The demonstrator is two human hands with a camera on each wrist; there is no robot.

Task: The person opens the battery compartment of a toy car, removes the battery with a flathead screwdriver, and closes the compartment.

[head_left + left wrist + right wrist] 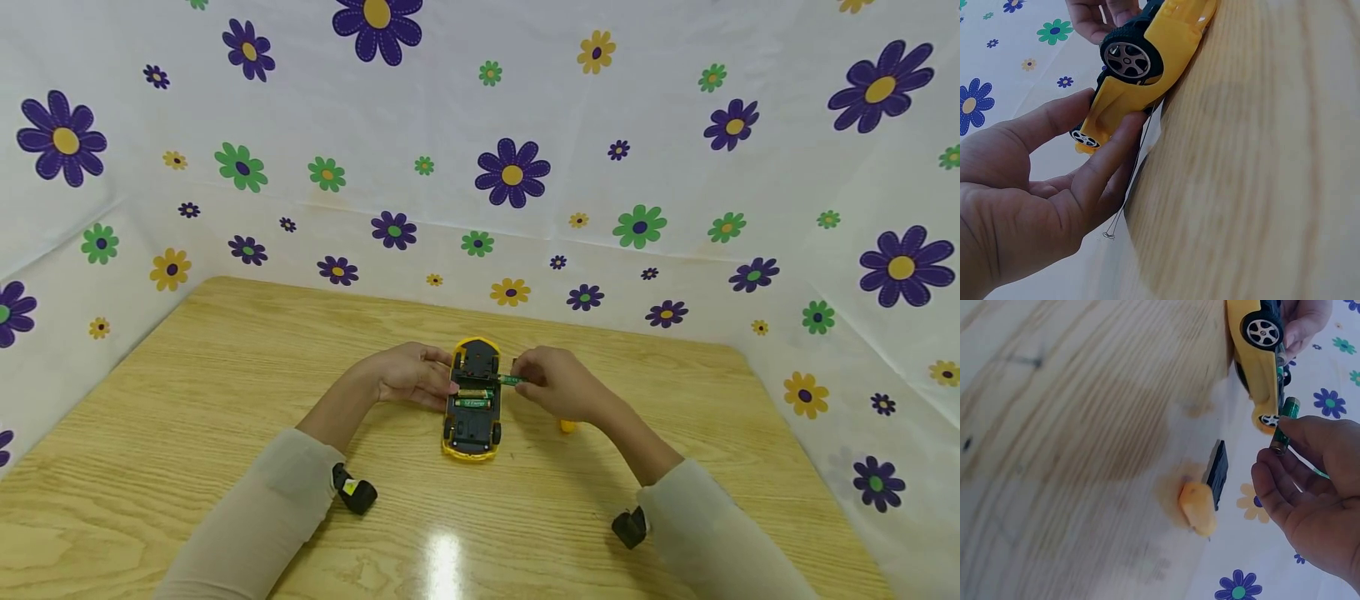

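Note:
A yellow toy car (473, 435) lies upside down on the table, its black underside facing up. Two green batteries (472, 403) sit side by side in its uncovered battery compartment. My left hand (408, 375) grips the car's left side, thumb on the upper edge and fingers lower down along the yellow body (1175, 34). Between thumb and fingertips, my right hand (558, 385) pinches another green battery (1286, 425). That battery is at the car's right edge, level with the upper part of the compartment; whether it touches the car I cannot tell.
A small black flat piece (1217, 475), resembling a cover, lies on the table near my right hand. Beside it is an orange-yellow object (1197, 509), mostly hidden by the hand in the head view. A flower-patterned cloth (450, 192) borders the wooden table (300, 533).

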